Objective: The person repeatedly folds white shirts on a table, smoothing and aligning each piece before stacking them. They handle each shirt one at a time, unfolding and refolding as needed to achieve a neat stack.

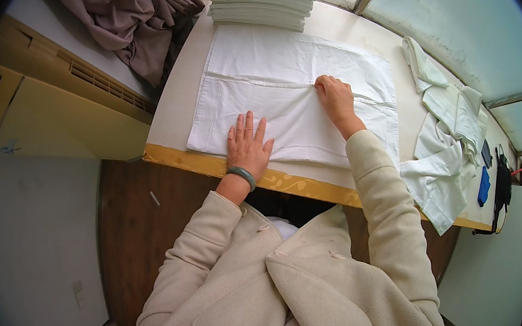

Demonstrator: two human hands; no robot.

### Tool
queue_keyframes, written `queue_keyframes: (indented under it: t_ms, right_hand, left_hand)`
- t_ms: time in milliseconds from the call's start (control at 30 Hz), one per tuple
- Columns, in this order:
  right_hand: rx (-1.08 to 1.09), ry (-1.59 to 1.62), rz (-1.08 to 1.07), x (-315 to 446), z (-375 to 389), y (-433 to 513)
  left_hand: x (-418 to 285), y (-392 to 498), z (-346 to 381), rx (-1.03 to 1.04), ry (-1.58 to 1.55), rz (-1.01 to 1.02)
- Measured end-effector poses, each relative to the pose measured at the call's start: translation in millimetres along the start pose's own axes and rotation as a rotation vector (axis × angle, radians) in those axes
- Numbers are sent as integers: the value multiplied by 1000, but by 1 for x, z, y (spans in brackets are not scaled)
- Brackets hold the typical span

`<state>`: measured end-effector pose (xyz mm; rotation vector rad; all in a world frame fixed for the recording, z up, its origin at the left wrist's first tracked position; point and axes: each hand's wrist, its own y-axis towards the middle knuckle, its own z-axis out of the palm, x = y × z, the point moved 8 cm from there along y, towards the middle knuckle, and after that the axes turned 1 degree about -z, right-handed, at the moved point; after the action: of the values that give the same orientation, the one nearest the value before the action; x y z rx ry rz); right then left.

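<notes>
A white cotton pillowcase (pixel 254 59) lies spread on the table before me, lightly creased. A hemmed opening runs across its middle from side to side. My left hand (pixel 249 147) rests palm down on its near edge, fingers spread, with a green bangle on the wrist. At the hem, right of centre, my right hand (pixel 336 99) has its fingers curled and closed on the fabric; the fingertips are partly hidden. Creases run from that hand across the cloth. Behind the pillowcase stands a neat stack of folded white cloths (pixel 261 2).
Loose white cloths (pixel 450 137) lie heaped at the table's right, one hanging over its yellow front edge (pixel 307 186). Beyond them are a blue item (pixel 484 186) and a black strapped item (pixel 501 187). Brown fabric (pixel 114 8) drapes at the left, above a yellowish cabinet-like unit (pixel 76 116). Frosted windows border the back.
</notes>
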<state>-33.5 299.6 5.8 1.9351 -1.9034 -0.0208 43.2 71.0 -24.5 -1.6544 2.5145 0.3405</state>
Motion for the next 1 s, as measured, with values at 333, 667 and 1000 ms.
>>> queue_keyframes:
  t_ms: [333, 667, 1000]
  right_hand:
    - [-308, 162, -22, 3, -34, -49]
    - [-6, -110, 244, -58, -26, -91]
    - [85, -268, 519, -119, -31, -119]
  left_hand:
    - [4, 23, -14, 146, -93, 46]
    - [-34, 95, 27, 150, -98, 153]
    - [30, 87, 17, 268, 99, -203]
